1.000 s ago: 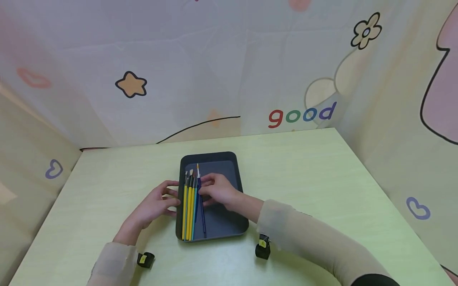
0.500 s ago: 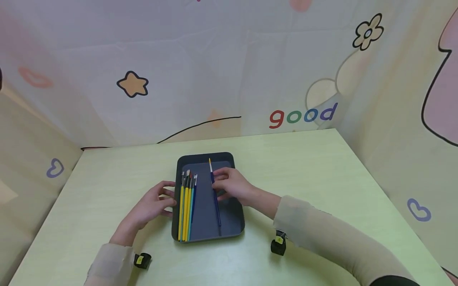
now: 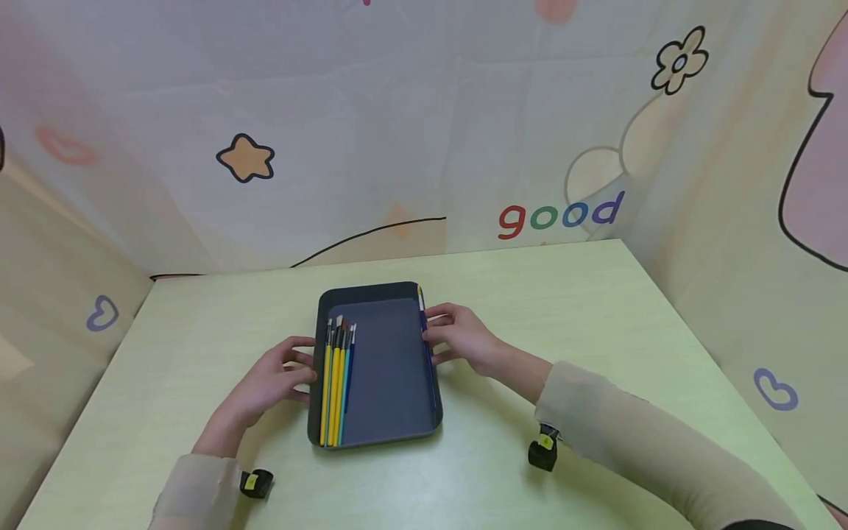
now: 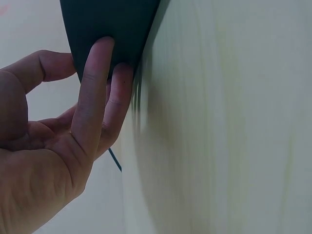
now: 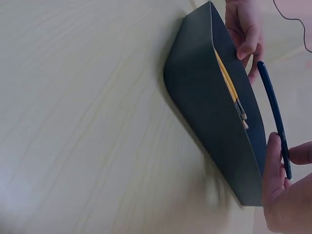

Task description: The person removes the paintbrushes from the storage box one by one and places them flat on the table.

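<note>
From the head view I have the dark tray (image 3: pixel 387 368) sitting near the middle of the pale green worktop (image 3: pixel 596 331), its long sides running from 12 to 6 o'clock. My right hand (image 3: pixel 460 338) is at the tray's 3 o'clock edge, fingers curled and pinching a dark blue brush (image 3: pixel 425 331), which lies along that right rim with its tip toward 12 o'clock. The right wrist view shows the same brush (image 5: pixel 273 109) held above the tray wall (image 5: pixel 209 112), between thumb and fingers. My left hand (image 3: pixel 274 375) is at the tray's 9 o'clock side; in the left wrist view its fingers (image 4: pixel 95 97) are fairly straight and press against the outside of the tray wall (image 4: pixel 112 24), not wrapped round anything. Inside the tray, tight against the left wall, lies a bunch of brushes (image 3: pixel 336 383), mostly yellow handles with a teal and a dark one at its right, bristles toward 12 o'clock. They are well apart from the blue brush, with bare tray floor between them.
</note>
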{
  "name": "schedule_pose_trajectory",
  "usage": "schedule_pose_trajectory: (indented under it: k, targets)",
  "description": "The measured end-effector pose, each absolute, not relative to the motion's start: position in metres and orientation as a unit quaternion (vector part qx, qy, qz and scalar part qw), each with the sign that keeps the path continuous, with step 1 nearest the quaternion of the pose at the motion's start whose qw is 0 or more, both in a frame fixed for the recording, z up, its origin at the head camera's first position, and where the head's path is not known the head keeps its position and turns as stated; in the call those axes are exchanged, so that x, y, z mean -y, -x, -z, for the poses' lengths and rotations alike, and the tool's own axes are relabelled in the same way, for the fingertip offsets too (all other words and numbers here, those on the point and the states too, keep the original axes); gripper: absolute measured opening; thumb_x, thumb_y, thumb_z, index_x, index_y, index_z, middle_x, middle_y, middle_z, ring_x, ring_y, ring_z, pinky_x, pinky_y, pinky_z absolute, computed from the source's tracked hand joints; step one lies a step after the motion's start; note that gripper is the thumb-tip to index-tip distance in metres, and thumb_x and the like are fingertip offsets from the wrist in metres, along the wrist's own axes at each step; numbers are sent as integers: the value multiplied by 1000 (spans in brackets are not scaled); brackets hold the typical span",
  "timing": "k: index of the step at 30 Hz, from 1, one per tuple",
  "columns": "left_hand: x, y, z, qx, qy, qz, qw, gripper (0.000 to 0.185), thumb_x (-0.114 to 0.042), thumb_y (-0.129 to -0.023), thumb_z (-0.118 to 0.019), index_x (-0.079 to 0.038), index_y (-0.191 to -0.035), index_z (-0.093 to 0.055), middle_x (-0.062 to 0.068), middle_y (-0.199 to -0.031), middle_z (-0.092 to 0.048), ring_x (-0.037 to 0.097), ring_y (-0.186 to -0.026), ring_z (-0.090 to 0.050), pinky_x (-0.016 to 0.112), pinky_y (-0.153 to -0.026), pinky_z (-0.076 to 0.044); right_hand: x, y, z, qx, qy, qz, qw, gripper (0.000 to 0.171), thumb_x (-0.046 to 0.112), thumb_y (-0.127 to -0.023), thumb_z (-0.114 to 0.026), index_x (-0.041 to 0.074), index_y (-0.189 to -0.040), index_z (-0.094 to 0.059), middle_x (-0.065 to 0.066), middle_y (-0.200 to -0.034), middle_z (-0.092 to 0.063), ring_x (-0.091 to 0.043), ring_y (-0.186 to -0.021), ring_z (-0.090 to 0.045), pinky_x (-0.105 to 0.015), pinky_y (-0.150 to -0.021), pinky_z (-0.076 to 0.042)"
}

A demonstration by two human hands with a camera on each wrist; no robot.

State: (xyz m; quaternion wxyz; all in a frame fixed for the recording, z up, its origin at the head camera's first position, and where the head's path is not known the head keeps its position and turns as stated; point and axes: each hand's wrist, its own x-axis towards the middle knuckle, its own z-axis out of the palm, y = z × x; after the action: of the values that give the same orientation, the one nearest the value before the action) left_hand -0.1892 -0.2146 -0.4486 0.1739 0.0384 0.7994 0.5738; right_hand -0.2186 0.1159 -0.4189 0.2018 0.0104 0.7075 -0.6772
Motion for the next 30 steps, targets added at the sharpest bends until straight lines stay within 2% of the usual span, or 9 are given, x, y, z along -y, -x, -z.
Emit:
schedule_pose_trajectory:
  k: [3, 10, 19, 30]
  targets:
    - [216, 189, 449, -799, -39, -574, 175, 58, 0, -96, -61, 2, -150, -39, 28, -126, -51, 32, -101, -62, 43, -76, -63, -123, 220, 422, -708, -13, 678, 197, 42, -1, -98, -61, -6, -138, -49, -27, -122, -61, -29, -92, -68, -39, -69, -63]
    - [217, 190, 448, -800, -38, -573, 175, 58, -2, -97, -61, 2, -151, -37, 28, -127, -51, 33, -101, -62, 43, -77, -63, -134, 224, 435, -718, -37, 668, 190, 42, -4, -97, -60, -9, -137, -47, -17, -109, -59, -19, -80, -65, -35, -65, -62]
    - [216, 188, 446, -797, -43, -576, 176, 60, -4, -98, -61, 2, -152, -36, 28, -128, -51, 32, -101, -62, 42, -77, -63, -141, 227, 449, -734, -35, 649, 195, 41, -7, -96, -61, -9, -135, -48, -16, -107, -57, -20, -78, -60, -31, -60, -61]
    - [216, 188, 447, -796, -46, -576, 179, 61, -5, -99, -61, 2, -153, -34, 28, -129, -50, 32, -102, -61, 42, -77, -63, -140, 232, 452, -777, -53, 604, 168, 37, -6, -93, -64, -7, -128, -55, -16, -104, -61, -20, -76, -62, -32, -60, -61]
